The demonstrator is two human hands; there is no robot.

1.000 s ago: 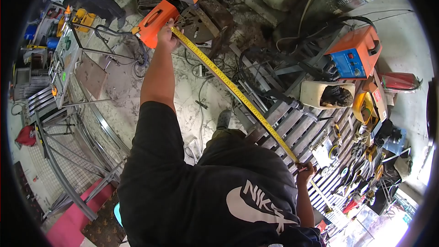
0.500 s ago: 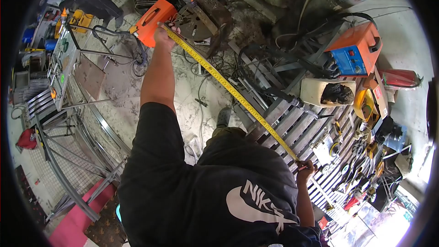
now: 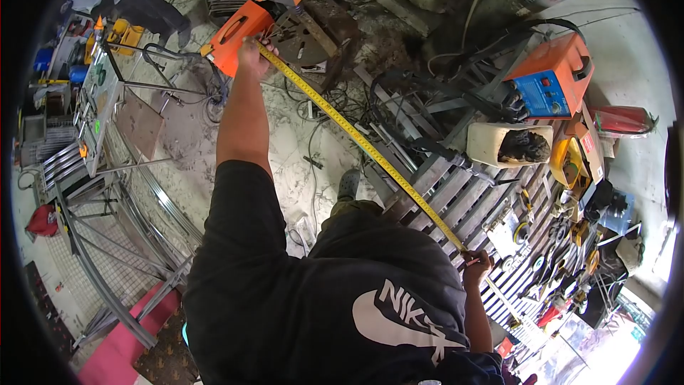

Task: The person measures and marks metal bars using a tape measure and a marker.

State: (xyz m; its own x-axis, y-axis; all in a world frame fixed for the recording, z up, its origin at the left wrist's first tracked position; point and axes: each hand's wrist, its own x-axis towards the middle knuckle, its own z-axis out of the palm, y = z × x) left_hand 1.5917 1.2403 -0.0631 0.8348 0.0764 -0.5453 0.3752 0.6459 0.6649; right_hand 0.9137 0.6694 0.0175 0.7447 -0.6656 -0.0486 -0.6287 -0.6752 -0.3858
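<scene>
A yellow tape measure (image 3: pixel 363 143) stretches taut on a slant in front of my body. My left hand (image 3: pixel 254 58), on an outstretched arm, grips its far end; the fingers partly hide what is in the palm. The near end runs to my right hand (image 3: pixel 477 268), which is closed around it beside the slatted metal rack (image 3: pixel 445 192). A small thin stick, pencil-like, shows between the right fingers. Right behind my left hand is an orange case with a handle slot (image 3: pixel 239 32).
An orange and blue welding machine (image 3: pixel 552 82) and a cut-open plastic jug (image 3: pixel 491 144) rest on the rack's far side. Several hand tools cover its right part. Cables lie on the floor (image 3: pixel 292 142). Metal frames (image 3: pixel 92 242) stand at left; another person (image 3: pixel 135 0) is at upper left.
My left hand has shifted slightly left and down, the tape's far end with it. My right hand keeps its place and its hold.
</scene>
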